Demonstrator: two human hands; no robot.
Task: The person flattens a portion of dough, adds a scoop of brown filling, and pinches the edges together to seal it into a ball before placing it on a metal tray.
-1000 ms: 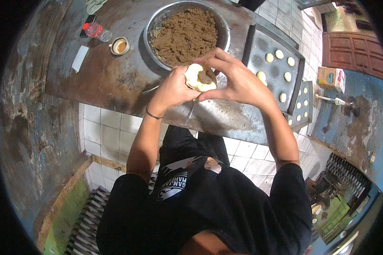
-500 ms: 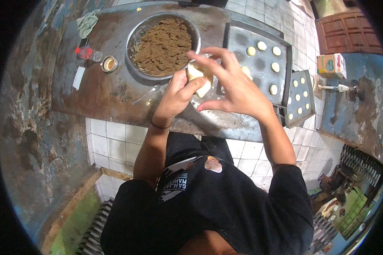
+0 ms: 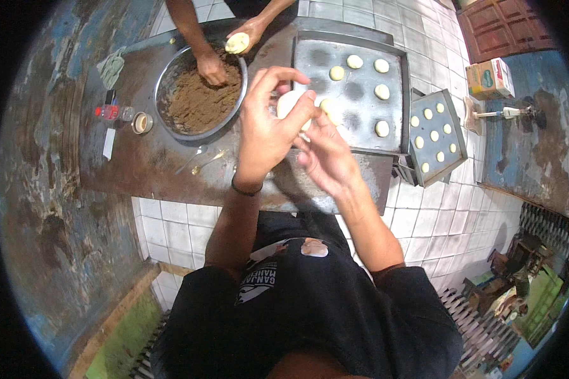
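Note:
A pale piece of dough [image 3: 289, 105] is held up over the table between my two hands. My left hand [image 3: 265, 129] closes round it, fingers curled over the top and thumb pressed to its near side. From the right, my right hand [image 3: 327, 151] pinches at the dough's lower edge with its fingertips, which the left thumb partly hides. Just left of my hands stands a large metal bowl [image 3: 164, 120] of crumbly brown filling [image 3: 202, 104]. Across the table, another person's hand [image 3: 212, 68] digs into the filling; their other hand [image 3: 253, 30] holds a flattened dough piece [image 3: 237, 43].
On the right lies a dark baking tray [image 3: 360, 110] with several round dough balls; a second tray [image 3: 431, 151] stands lower beyond it. A spoon [image 3: 191, 160], a small cup [image 3: 142, 123], a red-labelled bottle [image 3: 110, 112] and a cloth [image 3: 111, 69] are on the left.
My right hand, spread apart before, has come in to the dough from below. The other person's arms have entered at the bowl. My view has shifted, so bowl and trays appear further left.

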